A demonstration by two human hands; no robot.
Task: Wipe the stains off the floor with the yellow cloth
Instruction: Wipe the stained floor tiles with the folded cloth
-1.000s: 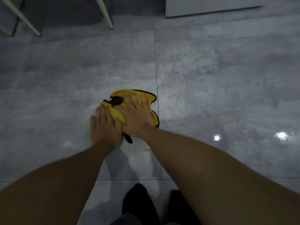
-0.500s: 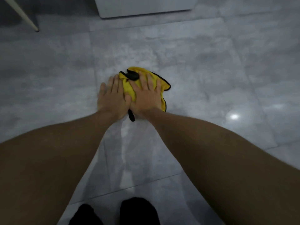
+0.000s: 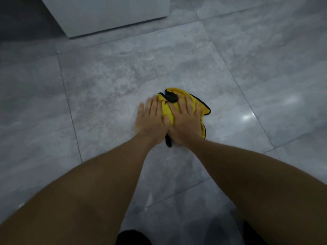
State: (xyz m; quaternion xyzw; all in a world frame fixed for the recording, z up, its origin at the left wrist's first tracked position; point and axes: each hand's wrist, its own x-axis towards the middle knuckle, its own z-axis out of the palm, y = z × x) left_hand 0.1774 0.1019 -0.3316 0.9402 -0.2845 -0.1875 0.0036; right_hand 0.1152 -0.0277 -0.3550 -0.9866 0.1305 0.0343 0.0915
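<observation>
Both hands, the left hand (image 3: 150, 119) and right hand (image 3: 185, 121), press flat and open on the yellow cloth (image 3: 203, 108), now pushed farther across the grey floor tile (image 3: 106, 85), so wiping continues.

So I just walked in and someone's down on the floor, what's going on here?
A person is wiping the grey tiled floor with a yellow cloth. Both hands press flat on it: the right hand covers most of the cloth, the left hand rests on its edge and partly on the tile. No stain is clearly visible around the cloth.
</observation>
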